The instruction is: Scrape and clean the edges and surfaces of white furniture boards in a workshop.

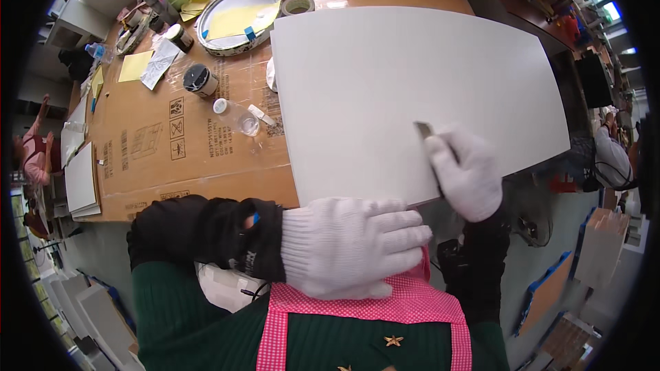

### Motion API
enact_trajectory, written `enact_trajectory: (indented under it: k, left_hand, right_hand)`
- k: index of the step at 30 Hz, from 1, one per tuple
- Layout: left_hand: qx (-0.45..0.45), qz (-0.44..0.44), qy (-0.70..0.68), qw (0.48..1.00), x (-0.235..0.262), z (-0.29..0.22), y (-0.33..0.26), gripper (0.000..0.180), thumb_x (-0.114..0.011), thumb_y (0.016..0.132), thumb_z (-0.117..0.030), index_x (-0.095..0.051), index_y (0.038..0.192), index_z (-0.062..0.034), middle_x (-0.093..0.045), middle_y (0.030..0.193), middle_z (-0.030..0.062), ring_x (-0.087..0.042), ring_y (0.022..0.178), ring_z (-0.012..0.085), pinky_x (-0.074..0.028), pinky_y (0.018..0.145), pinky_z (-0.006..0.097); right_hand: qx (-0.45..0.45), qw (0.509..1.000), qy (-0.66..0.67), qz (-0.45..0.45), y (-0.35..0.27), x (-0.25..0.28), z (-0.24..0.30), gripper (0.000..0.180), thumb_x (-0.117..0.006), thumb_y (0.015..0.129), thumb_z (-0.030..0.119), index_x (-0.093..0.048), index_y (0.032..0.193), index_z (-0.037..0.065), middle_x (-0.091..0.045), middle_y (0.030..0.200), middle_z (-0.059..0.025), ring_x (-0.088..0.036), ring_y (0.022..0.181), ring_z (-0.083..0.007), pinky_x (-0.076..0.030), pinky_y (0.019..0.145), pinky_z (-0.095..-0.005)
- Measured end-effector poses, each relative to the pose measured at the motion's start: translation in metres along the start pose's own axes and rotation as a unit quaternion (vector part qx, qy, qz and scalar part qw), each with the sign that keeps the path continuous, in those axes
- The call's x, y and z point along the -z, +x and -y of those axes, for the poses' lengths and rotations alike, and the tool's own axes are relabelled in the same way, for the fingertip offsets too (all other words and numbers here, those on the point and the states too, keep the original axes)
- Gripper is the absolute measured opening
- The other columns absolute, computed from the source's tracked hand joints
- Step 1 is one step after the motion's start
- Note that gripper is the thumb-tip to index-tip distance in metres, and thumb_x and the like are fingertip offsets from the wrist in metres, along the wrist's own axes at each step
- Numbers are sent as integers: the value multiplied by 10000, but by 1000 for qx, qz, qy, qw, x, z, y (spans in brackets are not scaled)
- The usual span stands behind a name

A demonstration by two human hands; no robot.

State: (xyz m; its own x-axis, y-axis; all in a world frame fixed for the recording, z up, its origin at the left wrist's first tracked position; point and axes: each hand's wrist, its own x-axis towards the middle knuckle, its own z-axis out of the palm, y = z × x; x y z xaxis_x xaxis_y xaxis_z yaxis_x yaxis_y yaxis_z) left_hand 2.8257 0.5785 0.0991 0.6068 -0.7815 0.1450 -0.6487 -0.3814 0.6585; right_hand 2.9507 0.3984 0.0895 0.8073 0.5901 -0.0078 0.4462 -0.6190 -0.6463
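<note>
Left hand point(347, 244): nearest you, gloved, flat, grasping nothing, at the white board's point(412, 89) near edge.
Right hand point(464, 172): gripping a small blade point(423, 129) on the board.

The white board point(405, 89) looks smooth and matt; beside it, brown cardboard point(165, 144) under glossy tape; knitted cloth gloves.

White rectangular board point(405, 89): flat on the bench, overhanging its near edge. Small metal blade point(423, 129): tilted, tip touching board surface.

White gloves on both hands point(357, 244), a white board point(405, 89), pink checked apron point(364, 319), brown cardboard point(172, 144).
</note>
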Motion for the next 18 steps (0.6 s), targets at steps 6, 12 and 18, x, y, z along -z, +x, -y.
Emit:
enact_trajectory:
  k: [6, 12, 18]
  left_hand:
    - [-1, -76, 143, 987, -2, 49, 13, 585, -483, 917, -448, -463, 1344, -48, -385, 1469, 148, -285, 1402, 341, -151, 1180, 510]
    - [92, -56, 272, 956, 46, 96, -10, 671, -359, 962, -535, -354, 1436, -60, -294, 1520, 170, -230, 1426, 344, -122, 1185, 483]
    - [664, -5, 378, 645, 141, 169, -89, 693, -320, 953, -551, -425, 1396, -28, -365, 1479, 194, -258, 1417, 338, -164, 1169, 422]
  right_hand:
    - [-109, 951, 218, -192, 0, 49, -86, 243, -538, 982, 222, -587, 865, 14, -524, 689, 51, -436, 623, -19, -377, 568, -201]
    - [-62, 960, 155, -224, -2, 36, -84, 242, -547, 978, 206, -549, 827, 16, -487, 685, 51, -414, 634, -31, -378, 582, -211]
    - [-37, 962, 160, -220, -4, 37, -80, 232, -541, 981, 184, -537, 828, 10, -505, 709, 30, -423, 669, -41, -389, 608, -224]
